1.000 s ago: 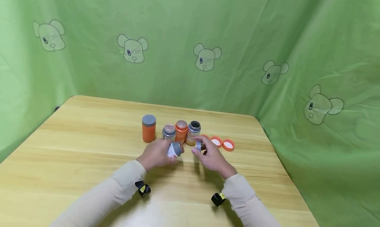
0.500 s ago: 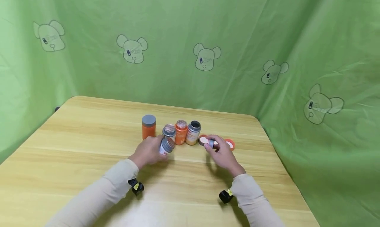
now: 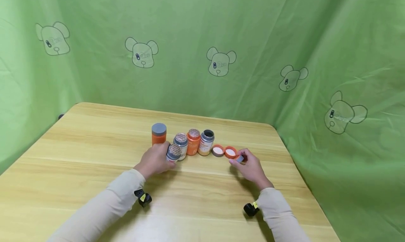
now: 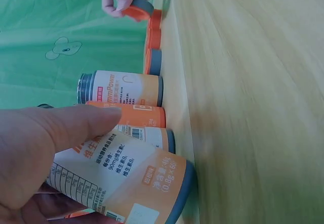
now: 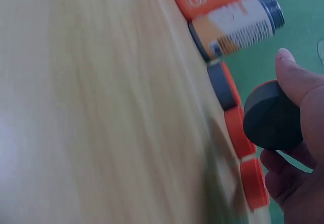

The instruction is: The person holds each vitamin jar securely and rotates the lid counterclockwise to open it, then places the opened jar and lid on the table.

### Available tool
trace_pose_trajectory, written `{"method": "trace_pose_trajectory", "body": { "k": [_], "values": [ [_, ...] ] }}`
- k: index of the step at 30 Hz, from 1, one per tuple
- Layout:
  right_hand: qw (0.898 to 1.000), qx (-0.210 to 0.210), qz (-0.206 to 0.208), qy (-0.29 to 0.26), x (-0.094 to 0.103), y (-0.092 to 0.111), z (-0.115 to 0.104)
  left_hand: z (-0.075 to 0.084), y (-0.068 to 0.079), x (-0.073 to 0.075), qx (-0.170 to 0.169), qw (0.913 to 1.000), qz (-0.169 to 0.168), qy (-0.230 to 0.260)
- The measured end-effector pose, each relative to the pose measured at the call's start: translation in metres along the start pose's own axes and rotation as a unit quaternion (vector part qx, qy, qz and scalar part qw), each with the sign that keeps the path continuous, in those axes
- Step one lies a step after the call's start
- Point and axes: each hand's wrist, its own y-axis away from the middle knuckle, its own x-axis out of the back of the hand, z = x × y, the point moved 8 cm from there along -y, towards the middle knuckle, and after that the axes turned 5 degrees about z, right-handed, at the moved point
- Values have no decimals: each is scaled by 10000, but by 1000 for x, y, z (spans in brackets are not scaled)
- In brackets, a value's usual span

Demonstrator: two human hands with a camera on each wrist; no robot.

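Observation:
My left hand (image 3: 153,162) grips a supplement bottle (image 4: 124,176) with a white and orange label. Foil seals its uncapped mouth, and in the left wrist view its base leans toward the tabletop. A grey cap (image 5: 273,118) with an orange inside is pinched between the thumb and fingers of my right hand (image 3: 251,167). The cap is just above the row of caps on the table. In that row are a grey-sided cap (image 3: 217,151), an orange cap (image 3: 230,152) and another orange cap (image 5: 254,183), which my right hand hides in the head view.
Beyond the left hand stand a foil-sealed white bottle (image 3: 181,147), a foil-sealed orange bottle (image 3: 193,145) and a white bottle (image 3: 206,145) with a dark open mouth. An orange bottle (image 3: 159,132) with its grey cap on stands farther left. Green cloth (image 3: 183,84) hangs behind the wooden table (image 3: 196,207).
My left hand has moved left with its bottle, bringing it more upright beside the row. My right hand has carried the grey cap right, away from the bottles to the far caps.

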Motion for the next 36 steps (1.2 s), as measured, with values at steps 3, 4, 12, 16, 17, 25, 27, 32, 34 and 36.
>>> {"method": "trace_pose_trajectory", "body": {
  "k": [3,4,12,16,17,25,27,32,34,36],
  "values": [
    [9999,-105,-66,97,3,1,11,-2,0,1,25,10000,24,26],
    [9997,-138,-100,148,3,1,14,-2,0,2,15,10000,41,32],
    [9979,-325,-285,481,12,3,35,-2,-1,6,6,9999,129,38],
    [9965,-310,-349,690,15,2,40,-2,-2,7,69,9999,125,14],
    [9959,-304,-385,766,16,3,40,-2,-2,7,77,9999,119,17],
    [9912,-349,-625,1118,16,5,45,-4,-5,8,33,9998,185,-56],
    [9909,-481,-577,1116,18,5,48,-5,-6,7,27,9998,162,-80],
    [9864,-1086,-415,1163,27,7,59,-7,-7,3,84,9999,32,-49],
    [9838,-1291,-362,1189,31,7,62,-8,-8,2,149,9999,-40,-12],
    [9820,-1407,-319,1219,35,6,64,-10,-10,2,220,9997,-110,45]
  ]
}}
